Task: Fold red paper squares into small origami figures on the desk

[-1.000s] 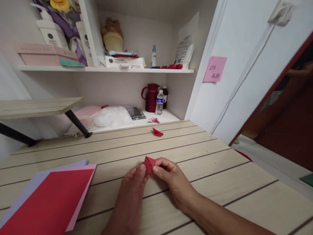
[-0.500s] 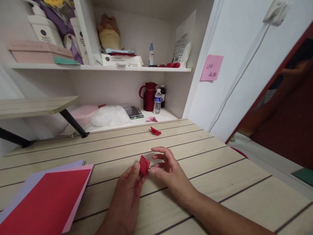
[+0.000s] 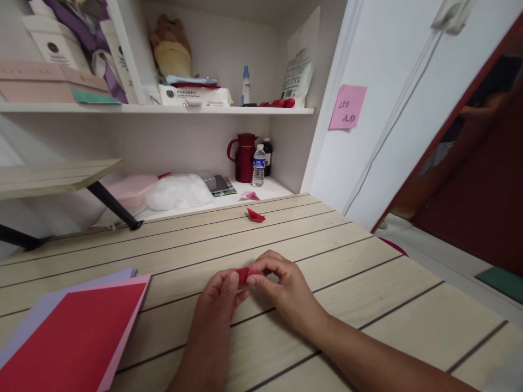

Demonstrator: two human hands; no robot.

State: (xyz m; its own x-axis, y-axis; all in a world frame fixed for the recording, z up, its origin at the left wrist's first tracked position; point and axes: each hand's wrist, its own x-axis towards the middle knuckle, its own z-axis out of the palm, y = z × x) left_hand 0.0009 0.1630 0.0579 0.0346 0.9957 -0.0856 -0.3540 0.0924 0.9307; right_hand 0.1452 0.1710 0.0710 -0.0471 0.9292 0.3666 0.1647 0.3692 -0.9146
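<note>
A small piece of folded red paper [image 3: 244, 275] is held between my two hands, a little above the wooden table [image 3: 347, 337]. My left hand [image 3: 220, 299] pinches its left side with thumb and fingers. At its right side, the thumb and index finger of my right hand [image 3: 281, 280] close on the paper. The fingers cover part of the folds. Farther back on the table lies a small red paper boat [image 3: 256, 215], touched by neither hand.
A stack of coloured paper sheets [image 3: 77, 332], red on top, lies at the left. Behind the table, a red jug [image 3: 245, 158] and a water bottle [image 3: 259, 166] stand below the shelf [image 3: 171, 110]. A small raised stand [image 3: 53, 179] is at back left. A person is partly visible at far right.
My right hand has closed from open fingers onto the right side of the folded paper. The paper has turned and now looks flatter and wider. The view has shifted slightly.
</note>
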